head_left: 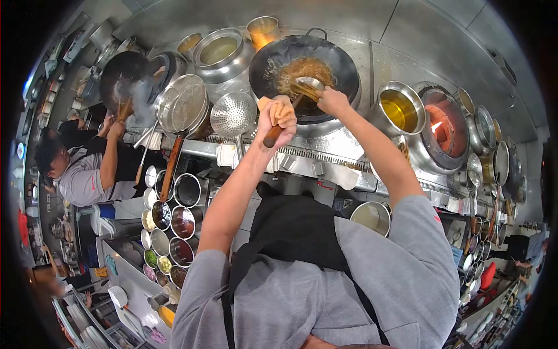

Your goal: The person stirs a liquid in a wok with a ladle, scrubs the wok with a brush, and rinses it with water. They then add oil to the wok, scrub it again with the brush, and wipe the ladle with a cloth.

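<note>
Two tools sat over the far wok: the left hand wrapped round the ladle, the right hand pinching the bamboo brush. The ladle seemed stiff, best held by its wood; the brush, light, springy, likely slippery wet.

between twelve and one o'clock, the bamboo brush partly hides the ladle; at eight, a person is blurred.

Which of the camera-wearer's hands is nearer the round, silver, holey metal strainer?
Left. The left hand is just beside the round silver metal strainer; the right hand is farther off, over the black metal wok.
</note>
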`<state>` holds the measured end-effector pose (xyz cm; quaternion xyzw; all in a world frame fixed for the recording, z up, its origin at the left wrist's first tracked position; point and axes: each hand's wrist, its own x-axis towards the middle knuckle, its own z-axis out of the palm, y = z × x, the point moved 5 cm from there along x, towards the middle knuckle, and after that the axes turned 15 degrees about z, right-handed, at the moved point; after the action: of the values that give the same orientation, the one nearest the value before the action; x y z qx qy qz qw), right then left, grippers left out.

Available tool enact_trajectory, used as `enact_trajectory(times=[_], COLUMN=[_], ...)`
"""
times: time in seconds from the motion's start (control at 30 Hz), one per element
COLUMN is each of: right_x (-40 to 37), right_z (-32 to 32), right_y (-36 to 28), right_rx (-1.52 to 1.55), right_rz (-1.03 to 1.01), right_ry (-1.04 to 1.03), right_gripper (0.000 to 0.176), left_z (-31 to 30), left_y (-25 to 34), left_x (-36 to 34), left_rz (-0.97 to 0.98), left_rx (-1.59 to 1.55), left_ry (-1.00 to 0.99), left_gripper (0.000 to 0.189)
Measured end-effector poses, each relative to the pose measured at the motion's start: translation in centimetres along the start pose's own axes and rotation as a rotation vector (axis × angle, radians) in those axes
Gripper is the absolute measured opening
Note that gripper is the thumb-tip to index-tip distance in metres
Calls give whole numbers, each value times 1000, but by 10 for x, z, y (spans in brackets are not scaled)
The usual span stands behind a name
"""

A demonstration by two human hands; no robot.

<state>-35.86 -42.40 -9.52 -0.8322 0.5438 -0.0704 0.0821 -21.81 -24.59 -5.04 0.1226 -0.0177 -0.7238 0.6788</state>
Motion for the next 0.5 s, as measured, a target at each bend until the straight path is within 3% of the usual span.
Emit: enact_trajectory(times=[0.1, 0.13, 0.23, 0.27, 0.37, 0.4, 0.43, 0.5], right_x=[9, 8, 12, -4, -17, -27, -25, -27], right_z=[-46, -65, -4, -11, -22, -47, -46, -62], right_y=[5, -3, -10, -18, -16, -15, -1, 20], right_rx=[-97, -103, 40, 2, 10, 16, 91, 91], right_rz=[-15, 73, 47, 64, 79, 179, 184, 185], right_ry=[-90, -84, 185, 100, 3, -120, -156, -128], right_gripper=[24, 24, 22, 22, 25, 30, 39, 43], left_z=[1, 7, 40, 30, 11, -35, -29, -41], left_y=[6, 6, -18, -16, 0, 6, 4, 19], left_x=[-5, -9, -14, -7, -12, -5, -19, -33], left_rz=[-20, 38, -11, -47, 54, 52, 96, 194], left_rx=[-28, 39, 73, 74, 493, 576, 861, 1283], left_ry=[-47, 98, 95, -13, 52, 133, 220, 134], left_gripper=[35, 33, 35, 31, 25, 22, 23, 31])
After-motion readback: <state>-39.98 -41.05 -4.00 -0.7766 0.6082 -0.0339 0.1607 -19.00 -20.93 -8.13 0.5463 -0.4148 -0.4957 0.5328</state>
